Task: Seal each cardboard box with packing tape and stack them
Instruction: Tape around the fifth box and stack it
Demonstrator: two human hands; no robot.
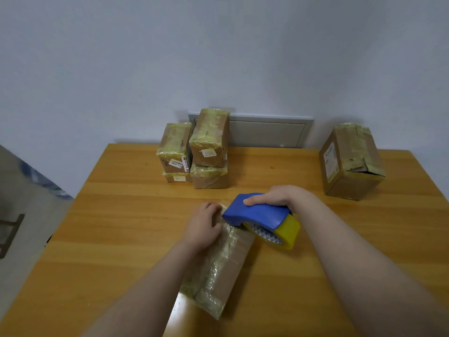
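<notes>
Left hand (202, 227), fingers curled over the far end of the cardboard box (224, 271) on the bench (116, 227); right hand (274, 197), fingers wrapped round the tape dispenser (255, 214), its nose just beside the left fingers. A good seal likely needs firm pressure and a straight pull.

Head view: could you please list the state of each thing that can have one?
near box: lying flat, tape-wrapped, held by left hand
tape dispenser: gripped by right hand, front end at the near box
four small boxes: taped, stacked in two pairs
large box: taped, unstacked, top edge torn
wall hatch: closed
</notes>
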